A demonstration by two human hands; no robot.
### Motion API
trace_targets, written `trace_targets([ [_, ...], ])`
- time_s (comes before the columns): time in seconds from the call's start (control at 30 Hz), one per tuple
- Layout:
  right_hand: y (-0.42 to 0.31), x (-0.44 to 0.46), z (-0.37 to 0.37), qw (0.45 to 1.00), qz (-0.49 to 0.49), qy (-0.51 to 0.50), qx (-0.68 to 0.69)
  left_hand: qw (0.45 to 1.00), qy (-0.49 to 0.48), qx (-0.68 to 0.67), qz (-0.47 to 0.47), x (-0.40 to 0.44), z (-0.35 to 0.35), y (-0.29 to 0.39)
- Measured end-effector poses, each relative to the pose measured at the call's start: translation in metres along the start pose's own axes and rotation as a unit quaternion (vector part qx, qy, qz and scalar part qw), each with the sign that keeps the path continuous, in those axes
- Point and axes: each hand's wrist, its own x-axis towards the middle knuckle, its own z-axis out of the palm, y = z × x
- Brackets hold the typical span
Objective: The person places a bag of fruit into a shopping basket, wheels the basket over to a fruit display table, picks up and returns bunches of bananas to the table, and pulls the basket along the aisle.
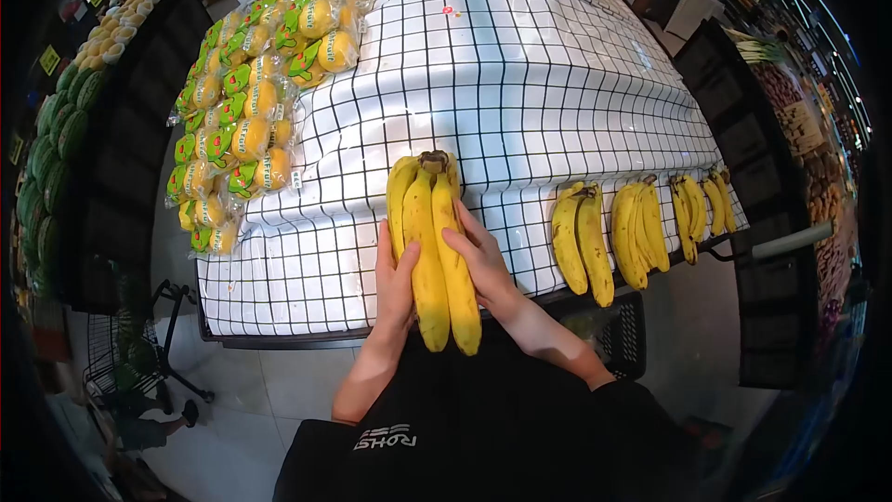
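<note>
Both my hands grip a bunch of yellow bananas (426,251) close to my body, over the front edge of the table. Its dark stem end points away from me, and the tips point towards my chest. My left hand (395,274) wraps the left side, thumb on top. Around the right side closes my right hand (483,260), its thumb lying across a banana. The fingers beneath are hidden. Right of my hands, along the front edge, lie a banana bunch (583,242), a second bunch (640,232) and smaller bunches (688,212) farther right.
A checked white cloth (418,93) with wrinkles covers the table. Bagged yellow fruit (251,121) is stacked at its left. A black crate (623,335) sits below the front edge. A shopping cart (125,353) and a person's leg (172,426) are at lower left.
</note>
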Motion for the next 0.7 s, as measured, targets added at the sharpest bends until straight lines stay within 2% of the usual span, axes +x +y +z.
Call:
trace_targets([
  [0.17, -0.021, 0.015, -0.006, 0.994, -0.096, -0.029, -0.039, 0.989, -0.041, 0.079, 0.120, 0.021, 0.014, 0.005],
  [0.23, -0.031, 0.033, -0.011, 0.987, -0.144, -0.040, -0.058, 0.989, -0.054, 0.070, 0.117, 0.046, 0.019, 0.002],
  [0.4, -0.056, 0.080, -0.025, 0.988, -0.143, -0.017, -0.053, 0.988, -0.099, 0.050, 0.106, 0.111, 0.036, 0.000],
  [0.47, -0.055, 0.099, -0.038, 0.974, -0.185, 0.020, -0.133, 0.985, -0.121, 0.051, 0.109, 0.127, 0.039, -0.002],
  [0.7, -0.050, 0.117, -0.058, 0.968, -0.179, 0.033, -0.175, 0.967, -0.128, 0.158, 0.152, 0.149, 0.038, -0.016],
])
